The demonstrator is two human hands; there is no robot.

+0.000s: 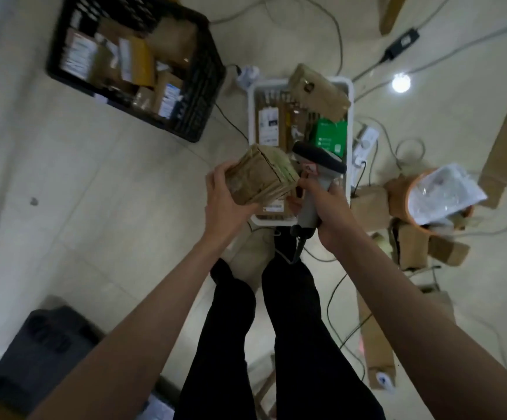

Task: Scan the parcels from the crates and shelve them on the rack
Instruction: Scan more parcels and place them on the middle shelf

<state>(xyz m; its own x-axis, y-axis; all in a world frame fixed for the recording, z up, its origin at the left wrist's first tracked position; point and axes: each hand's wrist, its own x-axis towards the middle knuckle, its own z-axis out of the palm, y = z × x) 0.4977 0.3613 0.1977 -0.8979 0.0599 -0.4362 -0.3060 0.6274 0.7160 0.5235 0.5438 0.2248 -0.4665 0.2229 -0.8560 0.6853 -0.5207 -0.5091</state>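
You will find no text legible in this view. The white labels on the parcels in the black crate [137, 65] are blurred; print shows only as grey streaks. The white label on the brown parcel in the white crate [299, 128] carries dark marks, unreadable. The green box [330, 137] shows white symbols and lines, too small to make out. The scanner [317, 165] bears a red-and-white sticker, its wording unclear. The label under the parcel in your left hand [225, 197] cannot be read.
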